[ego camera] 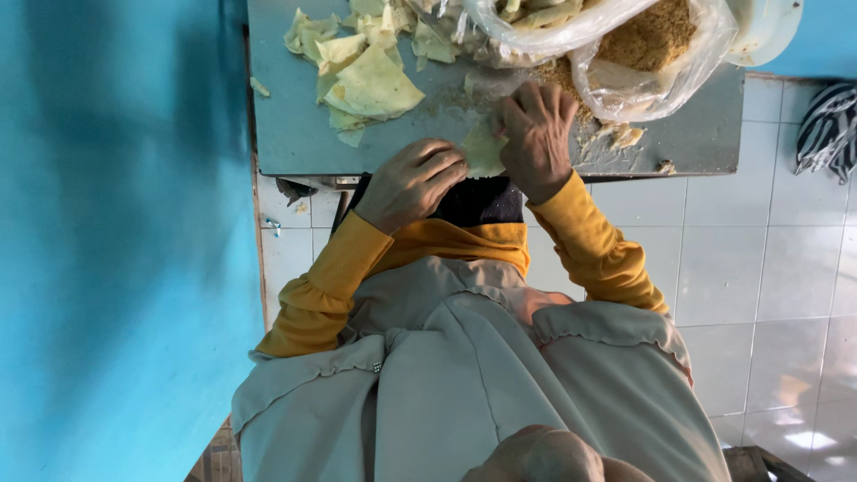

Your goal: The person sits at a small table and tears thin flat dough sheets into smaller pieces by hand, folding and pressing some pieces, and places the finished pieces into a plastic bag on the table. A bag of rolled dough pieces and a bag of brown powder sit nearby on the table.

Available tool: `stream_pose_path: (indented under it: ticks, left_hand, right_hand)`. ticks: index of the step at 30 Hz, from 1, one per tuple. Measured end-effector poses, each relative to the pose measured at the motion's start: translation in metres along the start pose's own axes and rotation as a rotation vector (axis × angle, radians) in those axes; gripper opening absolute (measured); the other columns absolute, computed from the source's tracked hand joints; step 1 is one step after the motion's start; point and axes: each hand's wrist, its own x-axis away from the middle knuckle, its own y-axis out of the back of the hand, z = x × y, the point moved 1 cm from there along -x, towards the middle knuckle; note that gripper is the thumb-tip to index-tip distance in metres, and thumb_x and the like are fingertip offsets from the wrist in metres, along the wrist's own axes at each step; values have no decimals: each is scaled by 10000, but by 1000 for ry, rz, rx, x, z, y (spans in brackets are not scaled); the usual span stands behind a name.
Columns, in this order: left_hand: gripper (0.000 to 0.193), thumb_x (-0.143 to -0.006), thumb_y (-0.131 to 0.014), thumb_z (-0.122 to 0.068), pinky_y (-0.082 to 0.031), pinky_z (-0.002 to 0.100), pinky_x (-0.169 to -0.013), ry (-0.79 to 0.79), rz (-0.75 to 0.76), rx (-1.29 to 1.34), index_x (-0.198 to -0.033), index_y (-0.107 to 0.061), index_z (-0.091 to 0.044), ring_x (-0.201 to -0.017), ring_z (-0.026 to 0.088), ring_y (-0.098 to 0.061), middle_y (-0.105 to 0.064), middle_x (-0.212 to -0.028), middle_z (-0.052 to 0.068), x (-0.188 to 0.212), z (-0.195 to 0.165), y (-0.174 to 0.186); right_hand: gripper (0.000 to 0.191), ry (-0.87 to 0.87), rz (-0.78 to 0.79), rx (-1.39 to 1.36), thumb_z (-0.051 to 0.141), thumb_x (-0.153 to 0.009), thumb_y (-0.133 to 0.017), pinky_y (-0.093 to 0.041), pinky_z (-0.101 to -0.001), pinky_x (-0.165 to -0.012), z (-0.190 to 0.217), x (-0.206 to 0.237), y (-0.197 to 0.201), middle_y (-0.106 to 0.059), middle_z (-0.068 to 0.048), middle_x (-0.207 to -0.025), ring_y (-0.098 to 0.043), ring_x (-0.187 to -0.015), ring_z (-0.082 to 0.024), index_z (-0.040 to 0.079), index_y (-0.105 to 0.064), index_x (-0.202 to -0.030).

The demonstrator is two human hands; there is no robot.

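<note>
Head view. The camera looked straight down over the person's lap to a grey tabletop (295, 134) set against a blue wall (116, 241).

Both hands worked one pale yellow wrapper (483, 150) lying flat at the near edge of the tabletop, close to the body, where it could be reached without stretching.

The left hand (412, 181) rested at the tabletop edge with the fingers curled. Its fingertips touched the wrapper's left edge, probably to keep the thin sheet from sliding. Its grip was a light curl on the wrapper, not a full clench.

The right hand (536, 134) lay palm down over the wrapper's right side. The fingers pressed down on or just beyond the sheet. Whether they pinched it or only pressed could not be told, since the hand hid the contact.

A loose pile of wrappers (366, 76) of the same kind lay on the tabletop to the left, near the hands, apparently as stock within reach.

A clear plastic bag (647, 85) holding brown crumbs (656, 36) lay open just beyond the right hand, its mouth turned toward it; some crumbs had spilled onto the tabletop beside the fingers.

A second bag (536, 27) of pale pieces lay behind it. White tiled floor (768, 268) showed to the right.
</note>
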Motion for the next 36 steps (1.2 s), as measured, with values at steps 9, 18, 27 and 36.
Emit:
stream_pose_path:
  ticks: [9, 18, 27, 36]
  left_hand:
    - [146, -922, -754, -78, -568, 375, -982, 2, 7, -6, -1058, -736, -27, -1152, 238, -630, -683, -1136, 52, 0, -1, 3]
    - [120, -947, -761, -83, -571, 360, -959, -8, -22, -35, -1050, -744, -23, -1115, 239, -655, -710, -1108, 58, -2, -5, 0]
    - [147, -935, -749, -81, -561, 333, -974, -18, 4, -95, -1074, -723, -42, -1117, 230, -651, -709, -1122, 49, -2, -4, 0]
    - [157, -941, -745, -92, -553, 328, -988, -19, 25, -88, -1086, -703, -48, -1129, 228, -641, -705, -1134, 40, -2, -2, 0]
  right_hand:
    - [536, 114, -41, 82, 40, -858, -699, -367, -448, -1000, 28, 26, 15, -537, -26, -1062, -512, -1093, -247, 222, -733, -1361]
    - [433, 0, -58, -194, -142, -879, -510, -508, -353, -817, -52, 33, 46, -696, -53, -1070, -618, -1006, -211, 176, -770, -1016]
    - [109, 36, -38, 24, 19, -854, -776, -612, -390, -718, -133, -53, 49, -759, -121, -899, -742, -733, -264, 13, -721, -949]
    - [186, 141, -49, 121, 49, -857, -750, -616, -436, -754, -120, -63, 45, -724, -203, -959, -729, -829, -371, 0, -743, -1037]
